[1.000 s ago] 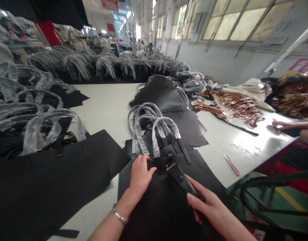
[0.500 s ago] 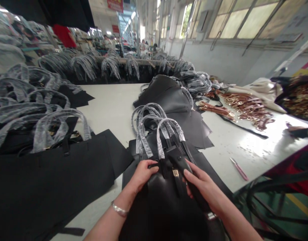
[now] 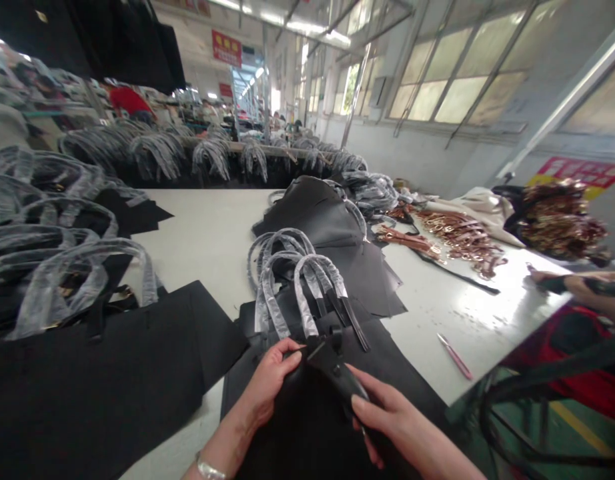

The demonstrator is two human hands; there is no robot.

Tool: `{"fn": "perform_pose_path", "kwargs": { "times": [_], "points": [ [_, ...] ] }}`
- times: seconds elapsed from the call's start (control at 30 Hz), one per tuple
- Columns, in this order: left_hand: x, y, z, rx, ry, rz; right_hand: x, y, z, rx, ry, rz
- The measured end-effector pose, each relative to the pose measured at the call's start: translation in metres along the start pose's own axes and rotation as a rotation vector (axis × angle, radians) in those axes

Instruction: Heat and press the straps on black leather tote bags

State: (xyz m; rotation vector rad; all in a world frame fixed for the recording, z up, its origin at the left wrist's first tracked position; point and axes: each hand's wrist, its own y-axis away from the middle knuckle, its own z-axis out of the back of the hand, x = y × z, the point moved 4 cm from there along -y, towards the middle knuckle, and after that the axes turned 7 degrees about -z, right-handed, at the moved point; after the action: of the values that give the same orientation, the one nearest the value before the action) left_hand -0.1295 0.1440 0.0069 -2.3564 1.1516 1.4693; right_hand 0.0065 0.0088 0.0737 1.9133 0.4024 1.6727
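In front of me lies a black tote bag [image 3: 307, 427], its handles [image 3: 307, 267] wrapped in clear plastic and pointing away from me. My left hand [image 3: 275, 373] pinches the bag's top edge between thumb and fingers, beside a handle base. My right hand [image 3: 382, 407] is wrapped around a black hand-held tool [image 3: 337, 373] with a wide, flat head; its exact kind I cannot make out. The tool's head is over the bag's top edge by the handle base, close to my left fingertips. Whether it touches the leather is unclear.
More black bags [image 3: 112, 380] with wrapped handles lie at left. Flat black bags [image 3: 317, 210] are stacked beyond mine. Brown straps [image 3: 457, 233] with gold clasps and pink-handled snips [image 3: 455, 357] are on the white table [image 3: 197, 233]. Another person's arm [image 3: 582, 287] reaches in at right.
The view has tilted upward. The tool's head has moved left, nearer my left fingers and the handle base. A gold buckle on the bag no longer shows.
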Motion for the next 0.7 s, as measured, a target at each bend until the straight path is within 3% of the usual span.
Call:
{"fn": "perform_pose_path", "kwargs": {
  "times": [0.17,0.37,0.57,0.7],
  "points": [
    [0.005,0.003,-0.007,-0.013,0.037,0.008,0.002,0.002,0.001,-0.061,-0.040,0.085],
    [0.011,0.004,-0.003,-0.052,0.074,0.015,-0.002,0.009,-0.002,-0.005,0.020,-0.005],
    [0.002,0.010,-0.006,-0.037,0.147,-0.012,0.014,0.021,0.021,-0.302,-0.060,0.138],
    [-0.023,0.015,-0.009,0.008,0.252,-0.071,0.003,0.041,0.046,-0.447,-0.137,0.116]
  ]
}}
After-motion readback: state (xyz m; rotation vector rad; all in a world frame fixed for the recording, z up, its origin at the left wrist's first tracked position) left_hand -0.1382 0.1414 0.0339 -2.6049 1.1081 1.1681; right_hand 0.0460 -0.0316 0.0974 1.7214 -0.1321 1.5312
